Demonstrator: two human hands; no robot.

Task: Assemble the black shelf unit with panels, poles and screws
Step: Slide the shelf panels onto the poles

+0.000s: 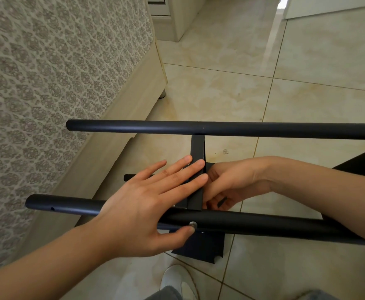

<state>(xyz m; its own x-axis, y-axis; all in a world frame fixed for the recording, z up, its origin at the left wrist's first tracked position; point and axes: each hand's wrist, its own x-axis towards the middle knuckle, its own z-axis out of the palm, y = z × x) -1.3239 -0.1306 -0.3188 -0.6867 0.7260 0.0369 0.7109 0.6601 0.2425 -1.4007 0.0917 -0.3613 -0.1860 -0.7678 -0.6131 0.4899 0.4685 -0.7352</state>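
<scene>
Hands on the shelf parts, mid-frame.
The left hand [147, 204] presses straight fingers on a thin black metal panel [197, 148] between two black round metal poles [220, 128], thumb touching a silver screw [192, 224]; the right hand [237, 182] pinches a small black piece [222, 201].

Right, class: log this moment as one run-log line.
left hand flat on panel, thumb at screw in near pole | right hand curled beside panel, grip unclear
</scene>
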